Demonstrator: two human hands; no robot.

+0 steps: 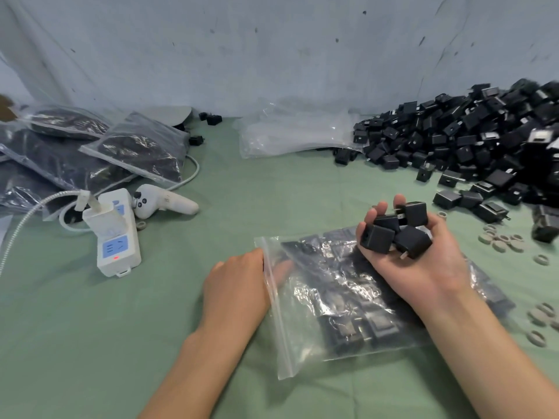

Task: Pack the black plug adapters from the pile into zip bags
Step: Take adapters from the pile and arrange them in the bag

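Note:
A clear zip bag [341, 300] lies on the green cloth in front of me, partly filled with black plug adapters. My left hand [239, 285] holds the bag's open mouth, with fingers slipped inside it. My right hand [423, 258] hovers palm up over the bag and cups several black adapters [396, 234]. The big pile of black adapters [472, 143] spreads across the right back of the table.
Filled zip bags [90, 146] are stacked at the left. A white power strip [116, 234] with cable and a white controller [163, 202] lie in front of them. Empty clear bags [290, 134] sit at the back middle. Small grey rings [505, 241] are scattered at the right.

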